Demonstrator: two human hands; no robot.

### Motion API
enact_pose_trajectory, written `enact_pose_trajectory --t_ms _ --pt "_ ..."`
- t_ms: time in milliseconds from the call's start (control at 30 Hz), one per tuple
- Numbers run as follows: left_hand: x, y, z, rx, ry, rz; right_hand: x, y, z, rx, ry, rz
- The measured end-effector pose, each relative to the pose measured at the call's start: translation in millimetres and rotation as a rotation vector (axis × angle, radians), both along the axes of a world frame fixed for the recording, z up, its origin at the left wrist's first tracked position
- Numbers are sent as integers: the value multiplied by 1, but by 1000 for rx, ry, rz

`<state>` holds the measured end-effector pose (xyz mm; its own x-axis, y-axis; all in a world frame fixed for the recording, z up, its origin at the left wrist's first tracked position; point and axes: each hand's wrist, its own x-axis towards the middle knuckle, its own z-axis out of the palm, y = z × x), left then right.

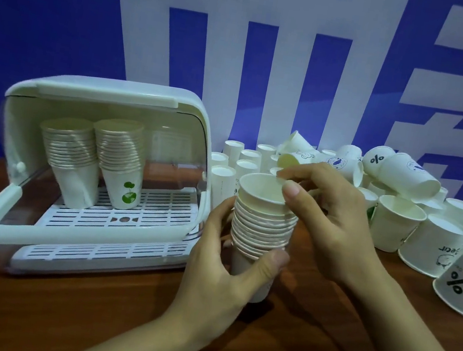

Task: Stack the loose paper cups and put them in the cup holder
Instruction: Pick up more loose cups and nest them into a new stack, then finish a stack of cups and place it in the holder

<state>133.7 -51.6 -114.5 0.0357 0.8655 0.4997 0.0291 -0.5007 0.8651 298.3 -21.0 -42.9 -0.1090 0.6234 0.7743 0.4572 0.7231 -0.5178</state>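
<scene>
I've got my left hand (pixel 224 253) wrapped round the lower part of a tall cup stack (pixel 261 228), upright, just above the brown counter (pixel 110 323). My right hand (pixel 329 218) pinches the top cup's rim, thumb in front, fingers behind. To the left sits the cup holder (pixel 96 178), lid up, w/ two stacks (pixel 95 163) on its slotted tray. Behind and to the right: loose cups (pixel 401 208), some upright, some upside down, some on their sides, against a blue & white banner (pixel 272 60).

Two bare forearms in shot, no sleeves, left hand (pixel 218 267) and right hand (pixel 335 222) ringless, nails short and unpainted
</scene>
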Motion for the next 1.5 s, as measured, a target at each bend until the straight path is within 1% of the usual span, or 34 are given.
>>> enact_pose_trajectory --t_ms 100,233,367,433,467,567,633,700,767,833,933,1033,1167,1233,1367,1467,1500 --pt "0 -3 3 11 -3 25 2 3 -6 -24 -42 35" --pt "-2 -5 3 9 18 67 1 4 -13 -54 -41 72" --pt "-1 -6 4 13 60 119 -1 6 -17 -107 27 101" --pt "-1 -11 8 25 81 139 -1 10 -21 -129 95 156" --pt "-3 -14 10 42 94 154 -1 12 -23 -140 162 204" --pt "-14 -21 30 134 136 253 -2 14 -24 -173 453 343" --pt "-27 -25 50 212 77 345 -2 14 -21 -164 571 397" --pt "-46 -27 72 302 16 448 -2 13 -17 -157 640 429" --pt "-68 -26 87 331 26 516 -5 13 -17 -149 653 416" --pt "-90 -22 95 249 98 563 -8 13 -18 -156 642 398" --pt "-117 -2 88 10 192 633 -13 11 -21 -178 581 363" --pt "-129 19 79 -209 254 636 -17 9 -24 -152 484 312" --pt "-130 39 78 -322 403 632 -18 8 -31 -155 405 261" --pt "-133 46 78 -410 493 590 -18 7 -32 -184 384 253" --pt "-142 57 73 -616 604 522 -20 5 -32 -221 362 251" --pt "-136 63 72 -650 624 519 -22 3 -31 -214 339 250" --pt "-132 64 73 -649 664 520 -23 2 -30 -216 334 256"
